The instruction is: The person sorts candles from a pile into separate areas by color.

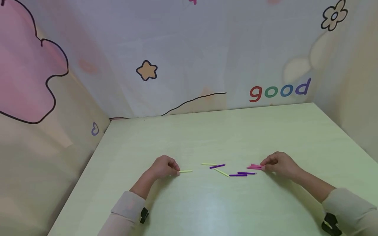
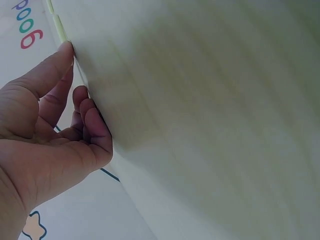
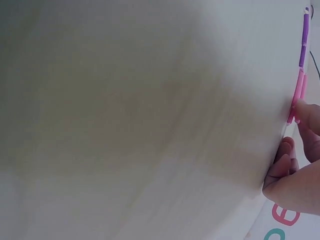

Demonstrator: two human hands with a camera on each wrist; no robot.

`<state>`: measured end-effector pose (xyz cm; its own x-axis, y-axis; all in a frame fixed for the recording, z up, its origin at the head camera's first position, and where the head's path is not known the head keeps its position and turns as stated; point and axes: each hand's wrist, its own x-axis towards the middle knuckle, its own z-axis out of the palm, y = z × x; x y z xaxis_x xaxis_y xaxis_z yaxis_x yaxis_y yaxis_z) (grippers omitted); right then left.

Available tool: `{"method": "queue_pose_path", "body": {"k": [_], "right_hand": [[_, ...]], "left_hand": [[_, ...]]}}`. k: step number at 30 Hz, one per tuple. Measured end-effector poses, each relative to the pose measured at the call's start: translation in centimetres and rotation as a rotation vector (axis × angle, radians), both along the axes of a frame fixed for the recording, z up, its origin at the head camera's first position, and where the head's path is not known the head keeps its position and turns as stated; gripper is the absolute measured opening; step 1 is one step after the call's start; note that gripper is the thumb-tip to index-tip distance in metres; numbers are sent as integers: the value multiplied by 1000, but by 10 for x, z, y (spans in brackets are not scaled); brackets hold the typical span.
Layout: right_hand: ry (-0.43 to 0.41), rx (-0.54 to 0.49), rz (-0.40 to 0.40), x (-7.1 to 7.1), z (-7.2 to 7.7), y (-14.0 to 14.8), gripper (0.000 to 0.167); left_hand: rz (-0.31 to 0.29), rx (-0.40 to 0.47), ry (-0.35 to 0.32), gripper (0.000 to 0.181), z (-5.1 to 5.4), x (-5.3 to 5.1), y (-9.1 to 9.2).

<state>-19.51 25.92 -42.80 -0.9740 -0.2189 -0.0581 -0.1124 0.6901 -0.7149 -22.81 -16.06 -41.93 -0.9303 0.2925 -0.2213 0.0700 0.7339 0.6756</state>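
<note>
My left hand (image 1: 164, 166) pinches one end of a thin yellow-green stick (image 1: 186, 171) between thumb and fingertips, low over the table. In the left wrist view the stick (image 2: 60, 28) points away from the fingertips. To the right, my right hand (image 1: 279, 165) has pink sticks (image 1: 254, 167) between its thumb and fingers; the right wrist view shows the thumb against the pink sticks (image 3: 297, 90). Between the hands lie two more yellow-green sticks, one farther back (image 1: 208, 164) and one slanting (image 1: 221, 172). A purple stick (image 1: 217, 166) lies near them, and two purple sticks (image 1: 238, 175) are closer to my right hand.
The pale green table (image 1: 189, 206) reaches back to a printed cloth wall (image 1: 189, 65) with a star and the word "good". Cloth also hangs along the left and right sides. Both sleeves (image 1: 127, 206) have a black object at the cuff.
</note>
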Motion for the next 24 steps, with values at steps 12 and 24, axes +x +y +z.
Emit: {"method": "queue_pose_path", "body": {"k": [12,24], "right_hand": [[11,-9,-10,13,-2,-7,8],[34,31,7,15,-4,-8,10]], "left_hand": [[-24,13,-3,7,-3,1,2],[-9,49,-19,7,0,-1,2]]}}
